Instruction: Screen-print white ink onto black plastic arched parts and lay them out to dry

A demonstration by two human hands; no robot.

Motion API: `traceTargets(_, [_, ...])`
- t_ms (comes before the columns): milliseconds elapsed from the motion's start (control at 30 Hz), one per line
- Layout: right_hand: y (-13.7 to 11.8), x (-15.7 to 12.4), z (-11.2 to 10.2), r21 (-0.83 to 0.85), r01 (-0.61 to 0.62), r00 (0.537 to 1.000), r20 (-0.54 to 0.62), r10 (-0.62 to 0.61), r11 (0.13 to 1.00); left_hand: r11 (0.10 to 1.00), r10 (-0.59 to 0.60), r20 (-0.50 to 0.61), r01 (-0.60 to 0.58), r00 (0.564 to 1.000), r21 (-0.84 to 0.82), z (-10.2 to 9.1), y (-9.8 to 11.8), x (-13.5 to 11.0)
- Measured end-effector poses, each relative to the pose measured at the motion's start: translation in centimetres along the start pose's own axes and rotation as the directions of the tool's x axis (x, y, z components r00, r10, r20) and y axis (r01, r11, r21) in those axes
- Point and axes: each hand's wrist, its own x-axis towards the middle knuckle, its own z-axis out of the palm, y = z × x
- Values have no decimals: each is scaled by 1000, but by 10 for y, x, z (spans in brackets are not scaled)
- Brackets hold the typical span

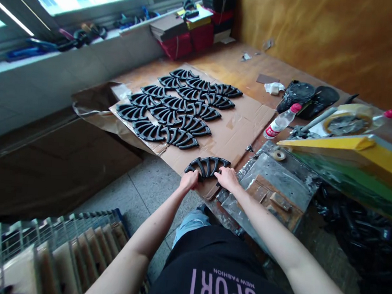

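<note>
Between my two hands is a curved black slatted part (208,165), at the near edge of a cardboard sheet (244,124). My left hand (189,179) is closed around its left end. At the other end, my right hand (227,177) grips it with the fingers bent. Whether the part rests on the cardboard or is just above it, I cannot tell. Farther back on the sheet lie several matching black slatted parts (183,130) in rows, close together.
Right of the cardboard stand a plastic bottle (280,122) with a red cap, black-stained tubs (298,95) and a yellow-edged frame (340,145). A tape roll (279,155) lies on the metal plate (266,167). A wire rack (53,244) stands at lower left.
</note>
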Motion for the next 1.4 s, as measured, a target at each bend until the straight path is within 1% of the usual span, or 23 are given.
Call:
traceTargets(67, [-1,0,1,11,1,1000,-6,-1,1000,998,7,17,-8,1000,64,-8,13,11])
traceTargets(133, [1,-3,0,28,6,1000,-9,-6,1000,992,3,24,-6,1000,124,-19,22,16])
traceTargets(200, [3,-7,-2,65,-10,1000,-7,11,998,983,5,2,-5,1000,183,-25,27,10])
traceTargets(233, [3,-9,-2,86,-28,1000,-2,28,996,978,11,-25,-5,1000,207,-25,28,4])
traceTargets(267, [3,-11,-3,103,-49,999,5,49,993,972,38,-78,-19,996,233,-22,28,-5])
traceTargets(300, [3,-12,-4,114,-70,998,12,69,991,962,98,-152,-55,984,266,-15,28,-14])
traceTargets(333, [2,-13,-4,116,-87,996,19,86,989,944,185,-230,-108,955,312,-6,28,-23])
traceTargets(367, [2,-13,-5,111,-101,995,24,99,989,913,288,-295,-168,911,372,5,29,-32])
traceTargets(400, [2,-13,-5,107,-114,993,28,111,988,872,387,-337,-221,858,438,16,31,-38])
traceTargets(433, [2,-13,-6,109,-126,992,31,123,986,827,466,-353,-259,811,498,28,33,-42])
traceTargets(467, [3,-12,-6,116,-135,991,34,132,984,793,513,-350,-276,784,543,38,36,-44])
traceTargets(533, [4,-12,-6,135,-141,990,32,138,981,773,519,-335,-265,786,577,53,43,-40])
traceTargets(633, [5,-13,-3,131,-109,994,2,110,985,780,489,-336,-232,805,582,60,53,-28])
traceTargets(767, [5,-17,3,120,-72,996,-44,77,990,785,476,-328,-227,816,576,57,59,-20])
traceTargets(900, [7,-15,7,145,-47,995,-82,59,988,789,471,-329,-224,819,572,45,53,-21])
traceTargets(967, [9,-9,9,151,-23,995,-96,38,988,782,484,-353,-215,800,585,33,52,-19])
traceTargets(1033, [12,0,11,151,14,995,-104,2,988,762,525,-378,-222,762,609,18,60,-12])
traceTargets(1100, [14,8,14,132,38,996,-81,-27,991,731,577,-382,-248,722,635,2,79,4])
traceTargets(1167, [14,13,17,111,30,999,-25,-27,993,685,639,-347,-303,686,663,-13,112,27])
traceTargets(1267, [12,15,20,128,-11,998,57,4,992,580,742,-236,-426,627,694,-25,179,73])
traceTargets(1333, [9,14,22,166,-50,995,98,34,985,505,793,-145,-505,592,700,-24,230,108])
traceTargets(1400, [7,13,24,201,-89,990,128,64,976,448,814,-61,-556,578,700,-19,279,143])
